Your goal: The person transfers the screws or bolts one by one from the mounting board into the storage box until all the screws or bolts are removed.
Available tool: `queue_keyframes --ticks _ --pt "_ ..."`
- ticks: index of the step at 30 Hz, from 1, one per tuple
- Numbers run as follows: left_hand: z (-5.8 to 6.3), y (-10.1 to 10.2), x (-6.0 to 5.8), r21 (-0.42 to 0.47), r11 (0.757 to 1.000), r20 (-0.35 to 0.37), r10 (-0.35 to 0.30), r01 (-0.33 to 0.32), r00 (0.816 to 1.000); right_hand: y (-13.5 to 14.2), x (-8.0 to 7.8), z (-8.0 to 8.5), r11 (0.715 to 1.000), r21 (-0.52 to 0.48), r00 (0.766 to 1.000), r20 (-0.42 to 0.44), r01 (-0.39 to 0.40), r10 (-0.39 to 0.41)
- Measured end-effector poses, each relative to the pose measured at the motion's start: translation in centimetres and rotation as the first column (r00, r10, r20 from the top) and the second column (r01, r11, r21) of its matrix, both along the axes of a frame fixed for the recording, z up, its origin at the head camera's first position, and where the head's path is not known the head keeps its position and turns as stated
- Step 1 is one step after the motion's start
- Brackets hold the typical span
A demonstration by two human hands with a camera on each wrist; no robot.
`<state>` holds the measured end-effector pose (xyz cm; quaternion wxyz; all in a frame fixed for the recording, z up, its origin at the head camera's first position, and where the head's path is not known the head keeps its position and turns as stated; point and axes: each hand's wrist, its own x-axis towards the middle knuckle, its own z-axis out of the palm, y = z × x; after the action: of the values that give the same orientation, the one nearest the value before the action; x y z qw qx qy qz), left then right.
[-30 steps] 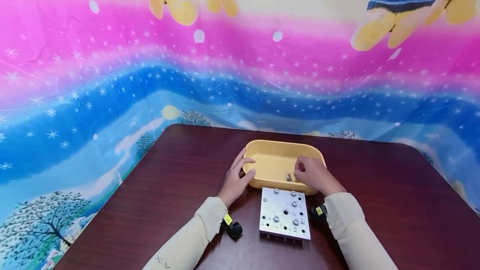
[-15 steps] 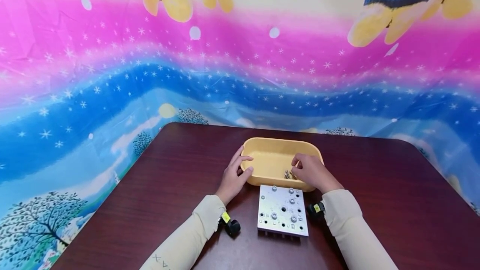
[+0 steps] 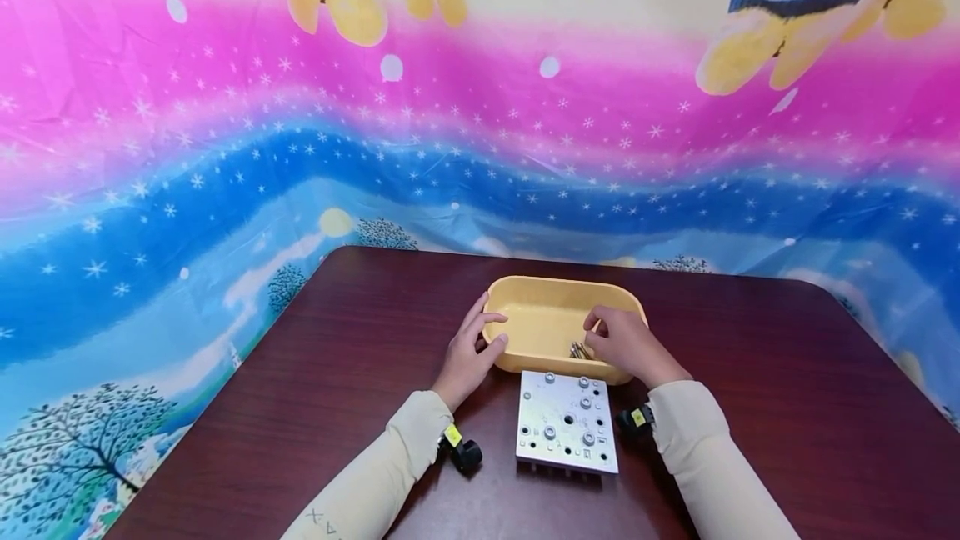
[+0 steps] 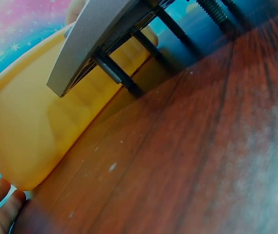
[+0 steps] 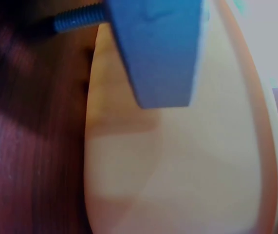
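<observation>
My left hand [image 3: 463,357] grips the left end of a yellow plastic bin [image 3: 525,359], with a finger bent over its rim. My right hand [image 3: 626,344] reaches over the bin's right end, fingers curled down beside a few small metal bolts [image 3: 577,350] on its floor. Whether a bolt is between those fingertips is too small to tell. Nearer the body stands a square metal plate [image 3: 551,408], with several socket-head bolts [image 3: 550,432] set in its holes. In the left wrist view, threaded bolt shanks [image 4: 113,68] stick out below the plate.
A dark reddish wooden table [image 3: 360,340] carries everything. Behind it hangs a colourful printed cloth [image 3: 450,148]. Wrist cameras [image 3: 467,455] sit on both sleeves, close to the plate's sides. The plate's edge [image 5: 165,83] overlaps the bin in the right wrist view.
The right hand has shifted slightly within the bin, and more of the loose bolts show beside its fingertips. The left hand and the plate hold their places; the head view has tilted a little.
</observation>
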<state>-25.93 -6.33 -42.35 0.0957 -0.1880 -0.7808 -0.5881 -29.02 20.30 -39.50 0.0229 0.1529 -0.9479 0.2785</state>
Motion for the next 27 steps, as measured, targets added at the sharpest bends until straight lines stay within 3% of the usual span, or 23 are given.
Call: queue_keyframes --ticks 9,15,27 --pt "-0.1 0.2 0.1 0.008 1.0 0.014 -0.001 0.001 1.0 0.4 0.5 0.4 0.996 -0.082 0.999 -0.049 -0.023 0.019" --pt "0.2 0.2 0.2 0.01 1.0 -0.004 -0.015 0.015 1.0 0.1 1.1 1.4 0.991 -0.111 0.994 -0.08 -0.08 0.071" --pt "0.1 0.0 0.0 0.0 1.0 -0.007 -0.009 0.009 1.0 -2.7 3.7 4.1 0.985 -0.085 0.989 0.003 -0.149 0.15"
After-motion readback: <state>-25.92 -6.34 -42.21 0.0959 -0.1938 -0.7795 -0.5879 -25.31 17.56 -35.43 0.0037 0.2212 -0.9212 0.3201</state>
